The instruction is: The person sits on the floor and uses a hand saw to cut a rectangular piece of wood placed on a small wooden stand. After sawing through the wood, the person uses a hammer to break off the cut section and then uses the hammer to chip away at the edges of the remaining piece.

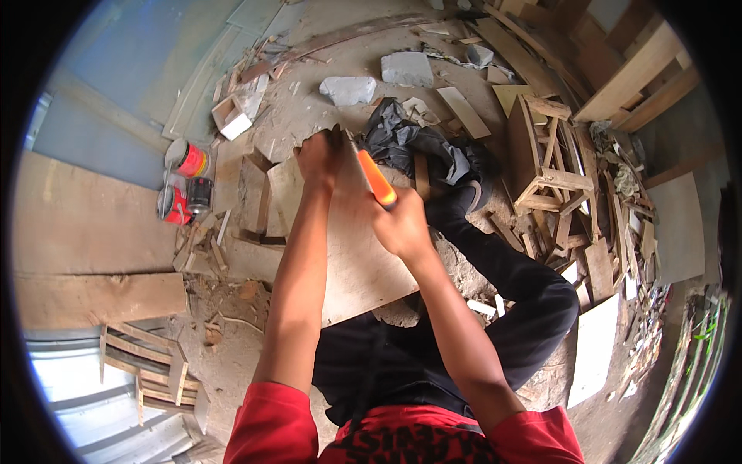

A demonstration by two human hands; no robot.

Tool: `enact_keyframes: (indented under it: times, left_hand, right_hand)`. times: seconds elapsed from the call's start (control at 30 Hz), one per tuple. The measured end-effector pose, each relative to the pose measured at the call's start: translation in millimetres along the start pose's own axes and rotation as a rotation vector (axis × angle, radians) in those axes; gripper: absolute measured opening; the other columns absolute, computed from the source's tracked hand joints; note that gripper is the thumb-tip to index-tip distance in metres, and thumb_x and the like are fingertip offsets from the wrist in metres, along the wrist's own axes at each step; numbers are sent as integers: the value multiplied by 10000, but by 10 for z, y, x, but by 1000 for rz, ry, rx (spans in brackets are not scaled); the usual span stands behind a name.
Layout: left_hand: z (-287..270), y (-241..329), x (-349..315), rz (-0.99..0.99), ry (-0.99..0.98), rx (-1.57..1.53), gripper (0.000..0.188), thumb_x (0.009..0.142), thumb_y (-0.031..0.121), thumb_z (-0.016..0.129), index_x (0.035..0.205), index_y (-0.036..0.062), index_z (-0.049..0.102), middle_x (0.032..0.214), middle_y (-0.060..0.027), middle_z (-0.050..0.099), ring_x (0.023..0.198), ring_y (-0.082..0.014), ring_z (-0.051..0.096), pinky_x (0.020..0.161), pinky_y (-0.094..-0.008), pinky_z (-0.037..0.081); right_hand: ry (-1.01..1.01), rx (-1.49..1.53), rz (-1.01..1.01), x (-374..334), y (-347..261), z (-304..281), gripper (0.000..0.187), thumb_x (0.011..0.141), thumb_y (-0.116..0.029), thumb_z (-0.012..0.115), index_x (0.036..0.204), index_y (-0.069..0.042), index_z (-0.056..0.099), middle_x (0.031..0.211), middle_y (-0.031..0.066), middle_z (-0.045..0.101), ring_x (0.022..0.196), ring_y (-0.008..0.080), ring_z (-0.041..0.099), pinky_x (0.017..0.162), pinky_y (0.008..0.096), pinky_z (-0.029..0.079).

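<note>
Handsaw [375, 179], one, sits in the closed right hand [401, 223]; left hand [318, 158], finger curl unclear, rests at one board [368, 259]; three cans [188, 159] stand leftward.

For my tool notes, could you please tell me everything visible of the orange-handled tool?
The orange-handled tool looks like a handsaw: a bright orange handle, possibly plastic, with a dark part beside the right hand, which grips its near end, and a narrow greyish blade, apparently metal. It points forward and slightly left, over the pale wooden board, with the blade's far end close to the left hand. Teeth cannot be made out, nor whether the blade touches the board.
</note>
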State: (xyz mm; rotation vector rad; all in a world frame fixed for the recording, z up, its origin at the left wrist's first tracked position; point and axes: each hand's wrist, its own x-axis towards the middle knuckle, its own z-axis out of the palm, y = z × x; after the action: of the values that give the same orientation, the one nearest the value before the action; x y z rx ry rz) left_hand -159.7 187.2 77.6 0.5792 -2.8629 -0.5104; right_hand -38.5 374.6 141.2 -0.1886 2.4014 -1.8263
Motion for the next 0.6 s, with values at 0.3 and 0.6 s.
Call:
enact_keyframes:
  times: [0.3, 0.6]
  left_hand:
    - [98, -43, -29, -12, 41, -75, 473, 1006, 490, 462, 1016, 117, 752, 1020, -208, 730, 1022, -391, 679, 1017, -541, 399]
    - [-69, -16, 6, -22, -18, -37, 457, 1008, 456, 468, 986, 104, 758, 1021, -165, 744, 1024, -312, 692, 999, -494, 399]
  right_hand:
    - [-31, 15, 63, -1436, 19, -549, 142, 910, -70, 615, 818, 37, 632, 586, 40, 577, 571, 75, 541, 538, 299, 456]
    - [-19, -6, 37, -95, -116, 41, 253, 862, -144, 625, 754, 79, 573, 569, 155, 539, 576, 98, 492, 560, 362, 458]
